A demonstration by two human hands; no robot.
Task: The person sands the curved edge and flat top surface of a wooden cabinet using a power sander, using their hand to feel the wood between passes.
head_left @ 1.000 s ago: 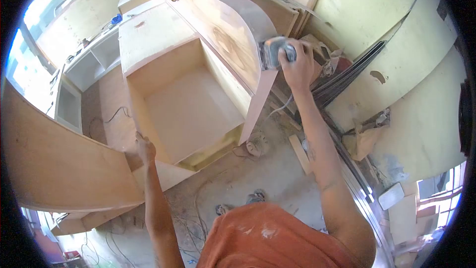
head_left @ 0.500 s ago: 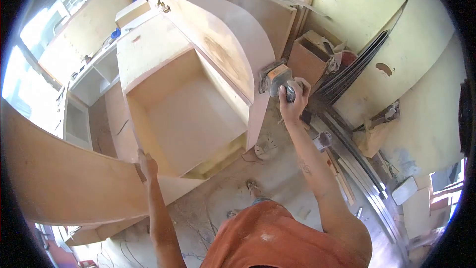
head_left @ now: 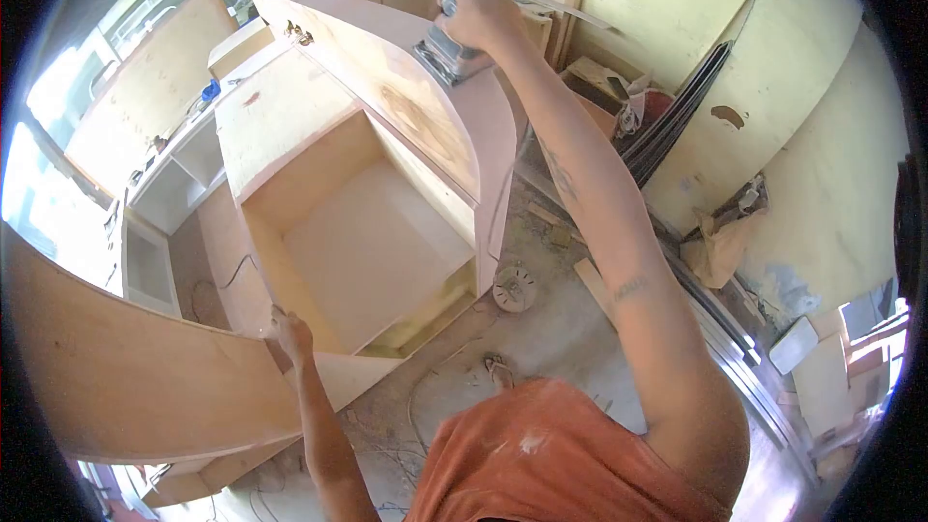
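My right hand (head_left: 480, 14) is wrapped round an electric sander (head_left: 451, 56). The sander's flat pad lies on the pale top edge of a curved wooden panel (head_left: 382, 23), part of a wooden cabinet. Lower left, my left hand (head_left: 289, 333) grips the near corner of the open wooden cabinet box (head_left: 387, 232), beside a broad curved panel (head_left: 145, 367). Its fingertips are small in view and partly hidden by the wood. Bare brown wood shows in a patch on the inner face of the upright panel.
A round white slotted disc (head_left: 514, 288) lies on the dusty floor near the cabinet. Long metal bars (head_left: 764, 396) run along the right side. Boards lean on the pale yellow wall, and white shelving (head_left: 150, 242) stands at left. Cords trail across the floor.
My right hand has carried the sander up and leftward, from the panel's near end to farther along its top edge. The left hand stays at the cabinet corner.
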